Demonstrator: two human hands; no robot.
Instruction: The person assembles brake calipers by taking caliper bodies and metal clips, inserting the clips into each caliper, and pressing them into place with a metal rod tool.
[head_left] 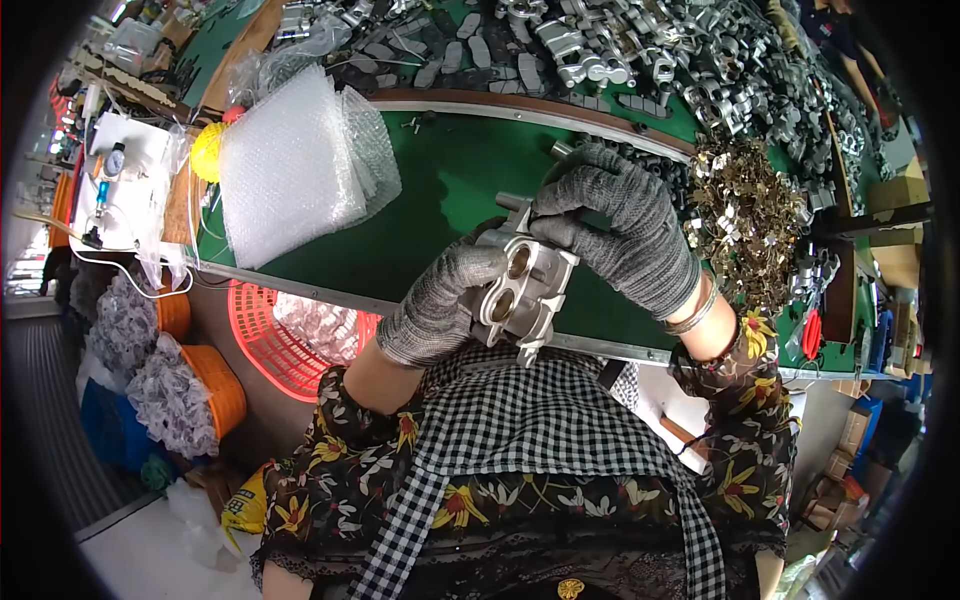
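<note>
A silver metal casting with two round bores (pixel 530 292) is held up over the front edge of the green bench. My left hand (pixel 437 300), in a grey knitted glove, grips its left side. My right hand (pixel 625 225), gloved the same way, has its thumb and bent fingers at the casting's upper right end, beside a short cylindrical pin (pixel 515 201). What the right fingertips pinch there, if anything, is too small to make out.
Bubble-wrap sheets (pixel 290 165) lie on the bench (pixel 440 170) at left. Metal castings (pixel 590 50) and dark pads (pixel 478 50) fill the back; small brassy clips (pixel 750 215) are heaped at right. A red basket (pixel 262 340) stands below left. Red-handled scissors (pixel 811 333) sit far right.
</note>
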